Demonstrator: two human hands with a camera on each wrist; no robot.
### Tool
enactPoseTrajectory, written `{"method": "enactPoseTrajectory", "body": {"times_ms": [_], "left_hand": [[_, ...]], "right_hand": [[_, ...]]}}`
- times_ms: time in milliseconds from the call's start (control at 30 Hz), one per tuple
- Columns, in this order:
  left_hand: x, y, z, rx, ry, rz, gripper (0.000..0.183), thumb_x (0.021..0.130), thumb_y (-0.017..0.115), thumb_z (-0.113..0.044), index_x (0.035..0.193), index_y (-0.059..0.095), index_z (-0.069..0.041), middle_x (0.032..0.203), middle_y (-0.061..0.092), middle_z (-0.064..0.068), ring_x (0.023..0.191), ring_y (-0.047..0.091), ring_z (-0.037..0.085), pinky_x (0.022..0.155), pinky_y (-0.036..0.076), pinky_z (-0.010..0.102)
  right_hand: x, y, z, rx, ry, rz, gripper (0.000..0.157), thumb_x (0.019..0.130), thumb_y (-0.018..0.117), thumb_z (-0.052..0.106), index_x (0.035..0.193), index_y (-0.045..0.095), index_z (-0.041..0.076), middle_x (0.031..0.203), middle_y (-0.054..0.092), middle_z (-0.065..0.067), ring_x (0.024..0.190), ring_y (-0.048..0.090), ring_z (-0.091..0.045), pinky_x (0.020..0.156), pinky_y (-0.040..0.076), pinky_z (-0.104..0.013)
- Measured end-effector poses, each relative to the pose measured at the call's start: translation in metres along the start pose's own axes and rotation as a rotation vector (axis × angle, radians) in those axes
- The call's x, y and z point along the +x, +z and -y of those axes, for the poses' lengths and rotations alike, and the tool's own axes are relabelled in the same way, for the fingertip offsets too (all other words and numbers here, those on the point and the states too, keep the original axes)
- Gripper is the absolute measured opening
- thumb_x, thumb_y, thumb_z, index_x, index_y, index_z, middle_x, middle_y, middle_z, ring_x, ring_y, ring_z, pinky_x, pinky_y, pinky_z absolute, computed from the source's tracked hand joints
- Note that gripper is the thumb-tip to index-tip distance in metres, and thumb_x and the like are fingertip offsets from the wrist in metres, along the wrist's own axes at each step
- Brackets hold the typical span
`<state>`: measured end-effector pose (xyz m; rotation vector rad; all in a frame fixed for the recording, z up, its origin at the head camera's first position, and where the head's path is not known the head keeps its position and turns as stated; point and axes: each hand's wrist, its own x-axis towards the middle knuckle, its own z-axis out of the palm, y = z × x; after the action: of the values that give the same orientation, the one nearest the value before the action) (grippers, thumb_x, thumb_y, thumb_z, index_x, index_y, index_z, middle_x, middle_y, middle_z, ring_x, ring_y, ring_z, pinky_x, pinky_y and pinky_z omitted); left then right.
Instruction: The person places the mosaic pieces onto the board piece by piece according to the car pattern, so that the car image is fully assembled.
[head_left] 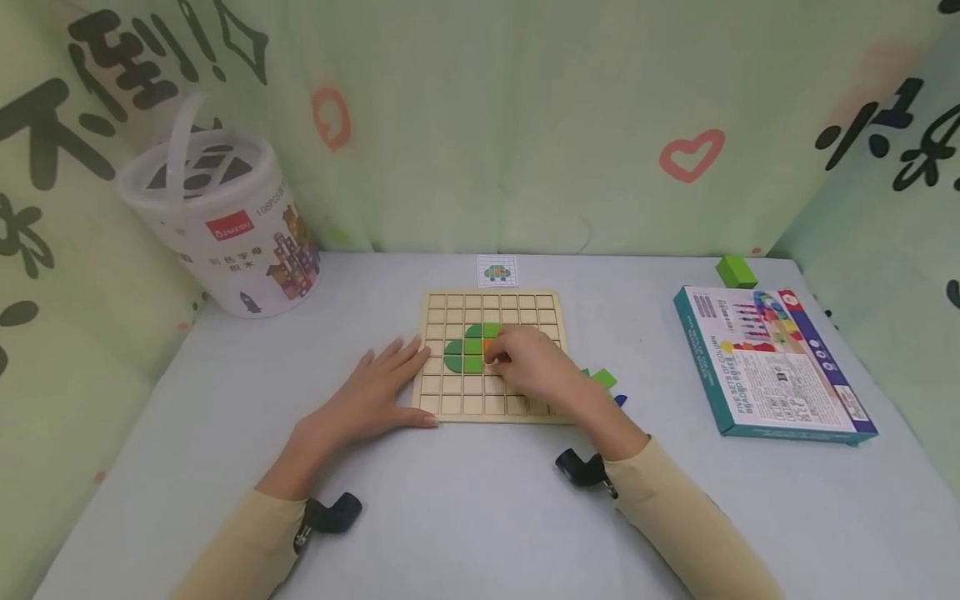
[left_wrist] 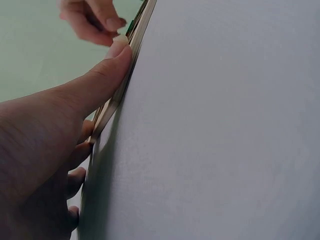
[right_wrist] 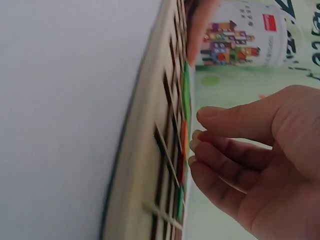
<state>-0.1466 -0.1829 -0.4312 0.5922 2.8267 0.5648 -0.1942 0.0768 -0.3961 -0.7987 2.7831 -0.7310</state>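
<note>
A wooden grid board (head_left: 457, 406) lies on the table with green pieces (head_left: 473, 356) set in its middle squares. My left hand (head_left: 375, 387) rests at the board's left side, fingers spread along the edge and thumb at the near left corner. In the left wrist view the thumb (left_wrist: 102, 82) lies against the board's rim. Over the board, my right hand (head_left: 536, 362) has its fingertips right at an orange piece (head_left: 487, 344), which it partly hides. The right wrist view shows the fingers (right_wrist: 220, 167) loosely bent, with a gap to the thumb and nothing between them.
Loose green pieces (head_left: 604, 378) and a blue one (head_left: 621, 400) lie right of the board. A small pattern card (head_left: 497, 271) is behind it. A white bucket (head_left: 225, 233) stands back left; a flat box (head_left: 776, 367) and a green block (head_left: 737, 272) are at right.
</note>
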Motion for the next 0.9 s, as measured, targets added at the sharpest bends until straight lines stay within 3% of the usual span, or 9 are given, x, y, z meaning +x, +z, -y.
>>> {"method": "enactPoseTrajectory", "body": {"times_ms": [333,500,667,800,900], "left_hand": [[0.000,0.002,-0.002,0.012,-0.014,0.003,0.105,0.078,0.072,-0.065,0.159,0.025,-0.015,0.167,0.019,0.005,0.156,0.012,0.035,0.122,0.010,0.064],[0.001,0.003,0.000,0.019,-0.016,0.000,0.106,0.078,0.071,-0.066,0.159,0.026,-0.015,0.167,0.018,0.005,0.155,0.012,0.036,0.122,0.010,0.064],[0.000,0.004,0.002,0.023,-0.020,-0.004,0.106,0.078,0.071,-0.066,0.159,0.025,-0.015,0.167,0.018,0.005,0.156,0.012,0.035,0.122,0.010,0.064],[0.000,0.003,0.001,0.008,-0.025,-0.004,0.107,0.077,0.072,-0.066,0.159,0.025,-0.015,0.167,0.019,0.005,0.156,0.012,0.035,0.122,0.009,0.064],[0.001,0.004,0.001,0.006,-0.017,-0.008,0.106,0.077,0.071,-0.066,0.158,0.026,-0.015,0.167,0.019,0.005,0.156,0.013,0.035,0.122,0.010,0.064]], "right_hand": [[-0.042,-0.039,-0.045,-0.072,0.110,0.004,0.025,0.090,0.063,-0.001,0.110,0.076,0.005,0.108,0.073,-0.008,0.086,0.062,-0.020,0.076,0.055,-0.034],[-0.062,-0.054,-0.066,-0.112,0.195,0.046,0.032,0.088,0.060,-0.005,0.116,0.074,0.004,0.114,0.071,-0.012,0.096,0.065,-0.027,0.083,0.058,-0.043],[-0.072,-0.055,-0.084,-0.131,0.150,0.067,0.036,0.084,0.057,-0.012,0.112,0.075,0.002,0.108,0.070,-0.011,0.097,0.065,-0.025,0.086,0.057,-0.045],[-0.074,-0.053,-0.093,-0.121,0.105,0.049,0.030,0.081,0.064,-0.010,0.105,0.077,0.003,0.101,0.067,-0.007,0.091,0.062,-0.021,0.082,0.056,-0.041],[-0.075,-0.053,-0.097,-0.107,0.118,0.027,0.026,0.082,0.066,-0.008,0.102,0.077,0.004,0.098,0.067,-0.005,0.088,0.061,-0.019,0.082,0.056,-0.040]]}}
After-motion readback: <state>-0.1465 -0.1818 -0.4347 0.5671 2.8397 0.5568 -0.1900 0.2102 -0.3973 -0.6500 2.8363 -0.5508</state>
